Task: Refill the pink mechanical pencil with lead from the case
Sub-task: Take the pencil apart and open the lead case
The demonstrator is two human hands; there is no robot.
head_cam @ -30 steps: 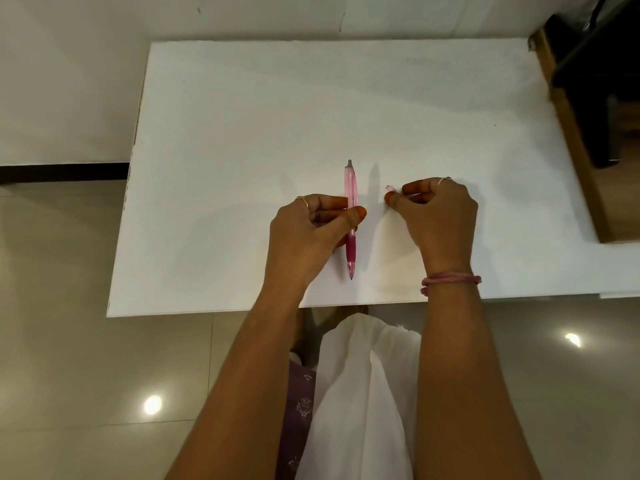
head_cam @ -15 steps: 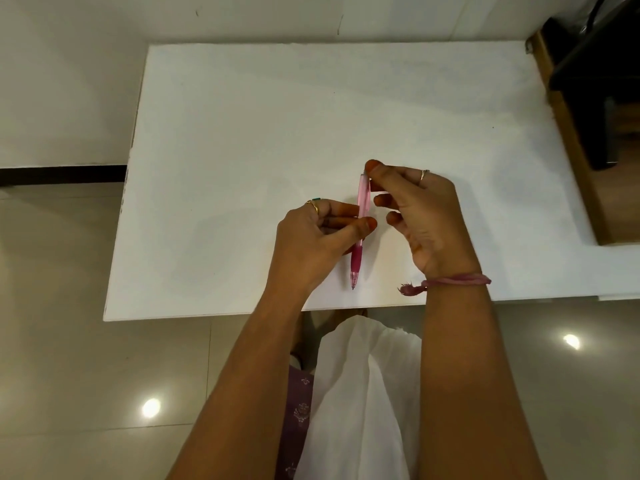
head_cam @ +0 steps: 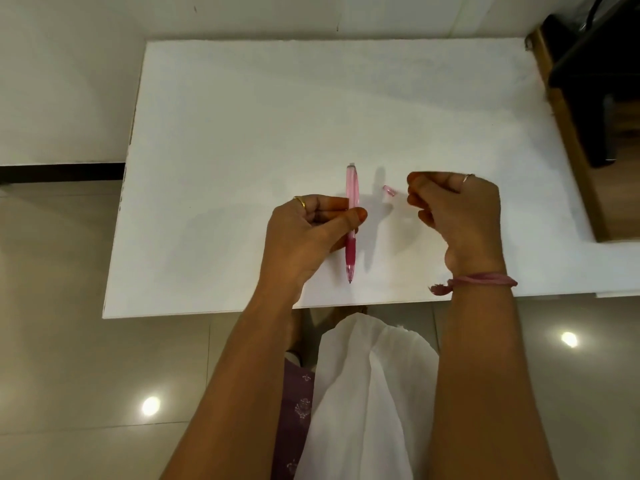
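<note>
My left hand [head_cam: 304, 237] grips the pink mechanical pencil [head_cam: 352, 183] around its middle, above the white table [head_cam: 242, 133]. The pencil runs front to back, with its tip toward me and its bare far end pointing away. A small pink cap [head_cam: 388, 191] sits just left of my right hand [head_cam: 457, 216], a narrow gap from the fingertips. The fingers of my right hand are curled in, thumb against forefinger, and nothing shows between them. No lead case is in view.
A wooden piece of furniture [head_cam: 575, 150] with a dark object on it stands against the table's right side. The table's front edge [head_cam: 214, 312] is close to my body, over a tiled floor. A white cloth [head_cam: 367, 393] lies on my lap.
My right hand went to the pencil's far end, then drew back to the right. The cap, earlier pinched in its fingertips, is now apart from them. My left hand kept hold of the pencil.
</note>
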